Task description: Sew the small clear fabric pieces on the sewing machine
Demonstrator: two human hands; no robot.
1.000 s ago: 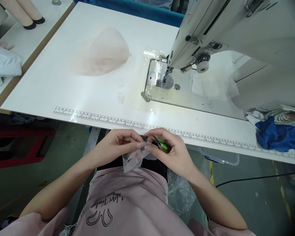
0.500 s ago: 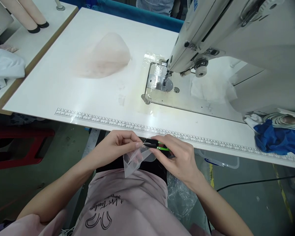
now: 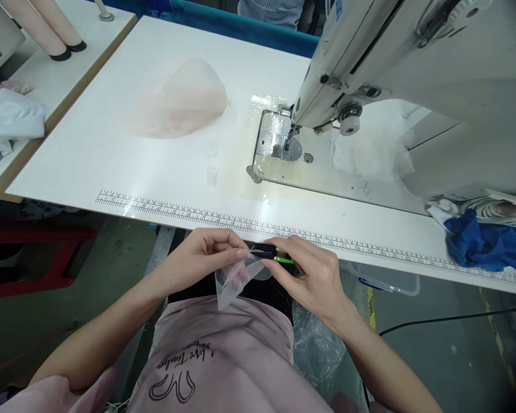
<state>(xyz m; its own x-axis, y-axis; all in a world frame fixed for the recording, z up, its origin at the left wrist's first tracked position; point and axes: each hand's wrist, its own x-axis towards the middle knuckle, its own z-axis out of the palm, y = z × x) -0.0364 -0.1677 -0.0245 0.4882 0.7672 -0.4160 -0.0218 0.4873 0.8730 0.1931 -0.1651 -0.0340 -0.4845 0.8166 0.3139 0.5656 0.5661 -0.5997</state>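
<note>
Pinched between thumb and fingers, the left hand (image 3: 202, 252) holds the upper edge of a small sheer fabric piece (image 3: 232, 278), which hangs below the near edge of the table, above the person's lap. Right hand (image 3: 313, 275) is closed around green-handled thread snips (image 3: 279, 257), the dark blades touching the fabric's top corner just beside the left fingertips.

Filling the far right is a white sewing machine (image 3: 413, 69) on the white table (image 3: 112, 160). A pale pink fabric mound (image 3: 180, 100) lies far left on it; a blue cloth (image 3: 477, 244) sits at the right edge.
</note>
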